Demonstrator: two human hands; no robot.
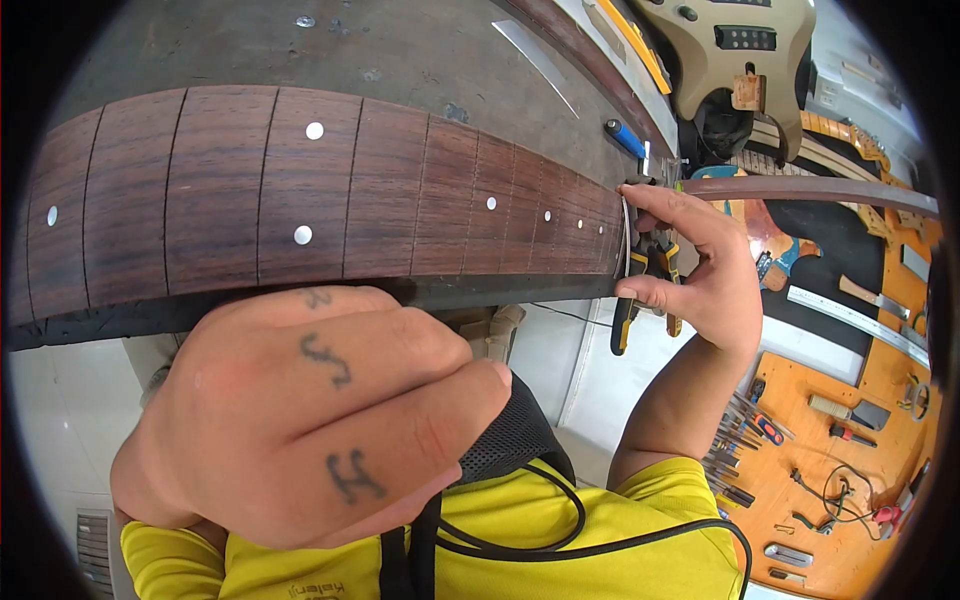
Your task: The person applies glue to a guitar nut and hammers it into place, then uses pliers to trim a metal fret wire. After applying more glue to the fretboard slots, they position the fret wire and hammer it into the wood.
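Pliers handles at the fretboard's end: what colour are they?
Pliers handles: black and yellow, head view.

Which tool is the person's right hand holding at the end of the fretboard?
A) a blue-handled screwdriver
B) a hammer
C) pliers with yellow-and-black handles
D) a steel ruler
C: the right hand grips pliers with yellow-and-black handles, right at the end of the fretboard.

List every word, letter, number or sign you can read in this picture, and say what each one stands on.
"I": my reading of one tattooed script mark on the left hand; its two other marks are not surely readable.
Yellow shirt: small print at the bottom edge, cut off and too small to read.
Fretboard and pliers in the right hand: no text; the fretboard has only white dots.
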